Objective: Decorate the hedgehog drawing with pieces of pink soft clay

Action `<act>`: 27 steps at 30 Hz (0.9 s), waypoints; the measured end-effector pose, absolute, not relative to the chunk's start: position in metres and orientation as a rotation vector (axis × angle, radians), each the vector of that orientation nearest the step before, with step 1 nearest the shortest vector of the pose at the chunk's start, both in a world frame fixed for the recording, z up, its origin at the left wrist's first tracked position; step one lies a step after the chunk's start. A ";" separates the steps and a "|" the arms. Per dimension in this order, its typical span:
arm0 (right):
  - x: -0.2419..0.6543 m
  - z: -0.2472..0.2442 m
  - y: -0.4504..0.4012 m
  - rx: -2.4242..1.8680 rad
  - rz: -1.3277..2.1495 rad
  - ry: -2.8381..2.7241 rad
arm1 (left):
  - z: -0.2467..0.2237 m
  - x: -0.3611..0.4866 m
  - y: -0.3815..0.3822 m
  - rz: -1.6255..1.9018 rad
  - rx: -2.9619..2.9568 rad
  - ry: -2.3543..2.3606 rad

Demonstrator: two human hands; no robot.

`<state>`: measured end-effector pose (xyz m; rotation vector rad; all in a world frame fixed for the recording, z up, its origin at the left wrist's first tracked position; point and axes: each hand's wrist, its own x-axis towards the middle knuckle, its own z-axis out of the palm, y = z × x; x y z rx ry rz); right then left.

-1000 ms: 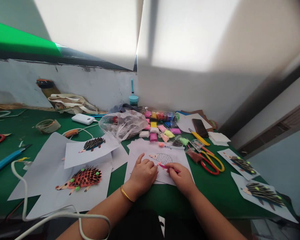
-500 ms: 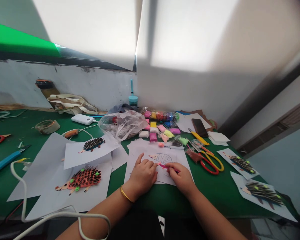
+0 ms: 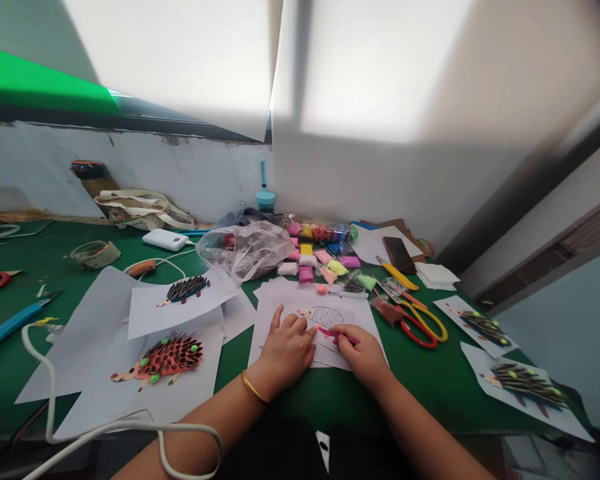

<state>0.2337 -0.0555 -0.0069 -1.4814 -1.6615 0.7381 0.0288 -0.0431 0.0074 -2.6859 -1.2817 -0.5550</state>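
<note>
A paper sheet (image 3: 267, 303) with a printed hedgehog drawing (image 3: 329, 316) lies in front of me; the hedgehog's face is filled in with peach. My left hand (image 3: 289, 343) rests palm down on this sheet, its little finger raised apart and its other fingers bent loosely. Its index fingertip is at small pink bits of clay (image 3: 319, 327) below the drawing. My right hand (image 3: 363, 353) is closed around a thin pink modelling tool (image 3: 326, 331), whose tip points left at the clay. Whether the tip touches the clay I cannot tell.
Behind the sheet are several coloured clay packets (image 3: 307, 275) and a clear plastic bag (image 3: 250, 250). Scissors (image 3: 420, 327), a yellow cutter (image 3: 400, 273) and a phone (image 3: 399, 255) lie right. Finished hedgehog pictures (image 3: 165, 360) and a white cable (image 3: 50, 400) are left.
Hardly anything differs. My left fingers have shifted very slightly by the pink clay, and the modelling tool stays in my right hand at almost the same spot.
</note>
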 end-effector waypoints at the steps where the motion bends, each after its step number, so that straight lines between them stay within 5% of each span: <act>1: 0.234 -0.007 -0.056 -1.487 0.741 -1.658 | 0.008 0.028 -0.043 -0.576 -2.681 -1.291; 27: 0.236 -0.012 -0.055 -1.499 0.762 -1.628 | 0.011 0.026 -0.043 -0.642 -2.689 -1.303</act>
